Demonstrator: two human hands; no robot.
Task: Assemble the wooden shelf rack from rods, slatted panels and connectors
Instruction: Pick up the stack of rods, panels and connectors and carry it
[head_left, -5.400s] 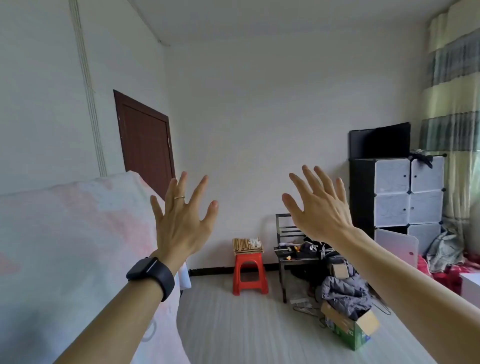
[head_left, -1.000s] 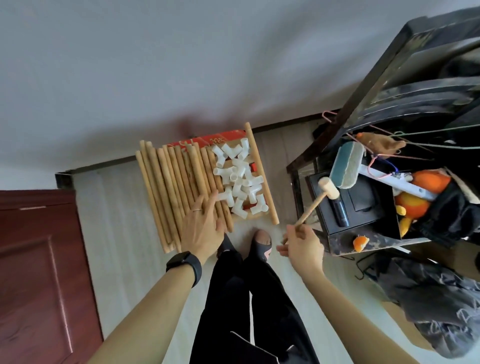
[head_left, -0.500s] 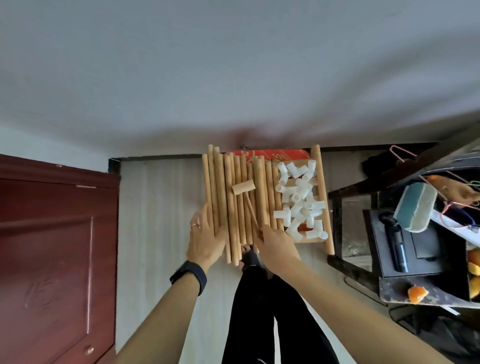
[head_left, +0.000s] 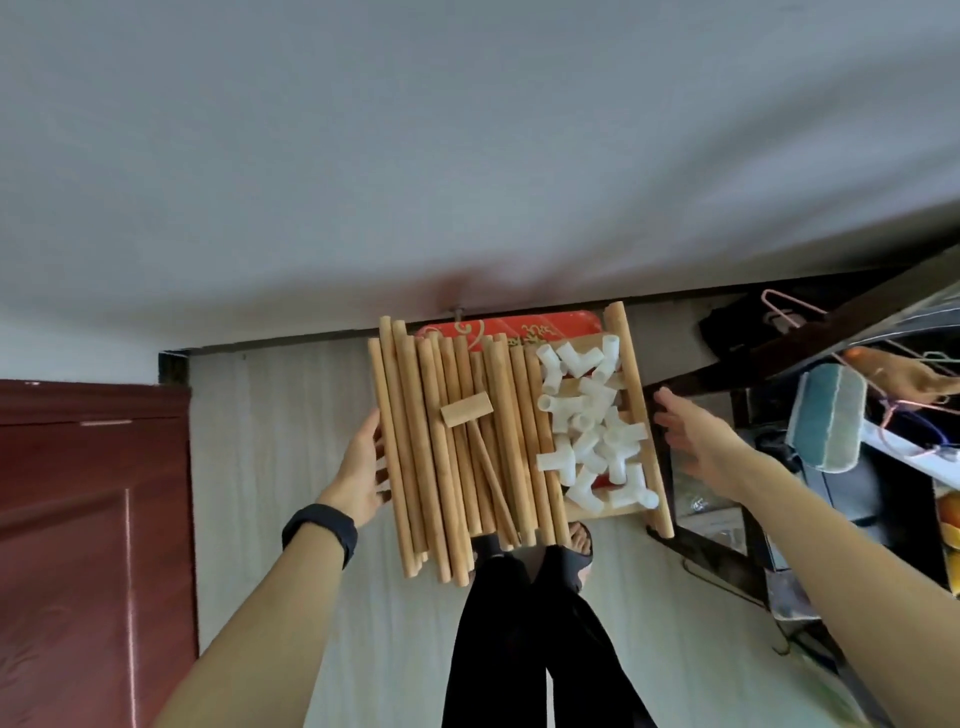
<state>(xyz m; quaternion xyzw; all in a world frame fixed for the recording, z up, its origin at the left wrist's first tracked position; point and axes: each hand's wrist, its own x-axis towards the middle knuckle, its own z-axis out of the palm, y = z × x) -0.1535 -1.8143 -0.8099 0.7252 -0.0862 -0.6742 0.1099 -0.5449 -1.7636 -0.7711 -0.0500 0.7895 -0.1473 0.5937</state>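
Red stool (head_left: 519, 327) carries the slatted panel (head_left: 630, 364): loose rods (head_left: 415, 441), mallet (head_left: 466, 409) on top, connectors (head_left: 587, 431) heaped at 3 o'clock. Hands: left hand (head_left: 361, 467) flat against the outer rod, right hand (head_left: 696, 436) open, apart. An uneven lift likely rolls rods and spills connectors.

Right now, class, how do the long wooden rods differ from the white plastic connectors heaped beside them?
The long wooden rods are tan and straight; the white plastic connectors are bent or branched. The rods are far longer than the connectors. The rods lie side by side, parallel; the connectors sit in a jumble. Both are round, loose parts over the red stool.
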